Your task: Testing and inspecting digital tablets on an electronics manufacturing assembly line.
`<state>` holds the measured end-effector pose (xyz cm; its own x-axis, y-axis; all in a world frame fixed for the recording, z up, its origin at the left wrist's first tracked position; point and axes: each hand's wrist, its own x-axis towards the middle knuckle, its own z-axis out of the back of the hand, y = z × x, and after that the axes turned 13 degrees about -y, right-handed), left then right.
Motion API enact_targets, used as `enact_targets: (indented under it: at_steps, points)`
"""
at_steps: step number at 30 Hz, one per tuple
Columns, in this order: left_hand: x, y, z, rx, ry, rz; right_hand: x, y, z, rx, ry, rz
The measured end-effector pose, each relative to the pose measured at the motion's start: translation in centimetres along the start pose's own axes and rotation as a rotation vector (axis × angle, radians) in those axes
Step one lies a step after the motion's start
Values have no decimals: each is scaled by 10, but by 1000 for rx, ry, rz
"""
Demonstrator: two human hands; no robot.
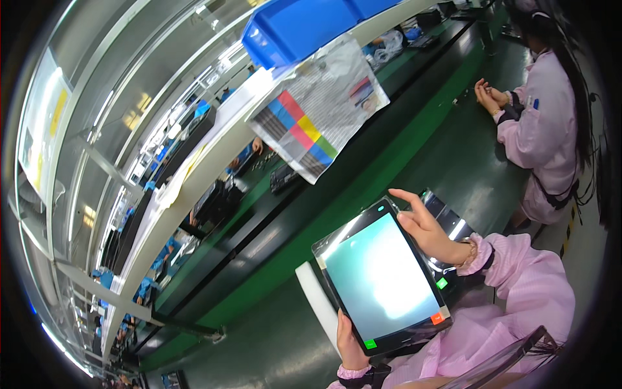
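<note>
Tablet (379, 275), screen (363, 259) lit pale and whitened by glare; held tilted before the body, above the dark green surface (272, 311). Its lower left corner is clasped by the left hand (354, 350): thumb laid along the left edge, other fingers hidden behind, the frame pinched in the grip. Right hand (431, 230) is placed at the upper right corner, grip spread, thumb and forefinger parted; whether the back is pressed by the hidden fingers cannot be told

Handling, as judged: weight is best borne from behind by the left palm, thumb confined to the dark border so that the screen is neither smudged nor pressed. The right edge should be steadied lightly, not squeezed, and the 2 sides supported evenly to avoid twisting. Glare might be eased by a slight change of tilt

Surroundings: white strip (314, 301), foam-like, seen just beside the left edge. Glossy black device (447, 217) partly covered by the right hand and tablet; knocks against it are to be avoided. Farther off, a printed sheet (304, 123) with colour blocks is hung below a blue bin (304, 32). At upper right, a co-worker (547, 123) in pink, hands brought together
</note>
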<state>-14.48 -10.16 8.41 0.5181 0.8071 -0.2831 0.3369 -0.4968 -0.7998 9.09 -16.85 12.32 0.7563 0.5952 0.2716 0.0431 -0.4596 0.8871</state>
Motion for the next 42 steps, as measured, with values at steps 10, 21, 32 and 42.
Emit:
enact_targets:
  at_steps: [10,21,32,42]
  points:
    - [11,4,-7,25,0,-19,9,5,0,296,-162,-56]
    - [28,10,-17,65,59,-114,1,-28,45,257,184,-657]
    - [64,-24,-76,145,175,-484,38,36,40,450,386,-501]
    - [129,-54,-115,184,212,-634,106,27,16,476,117,-134]
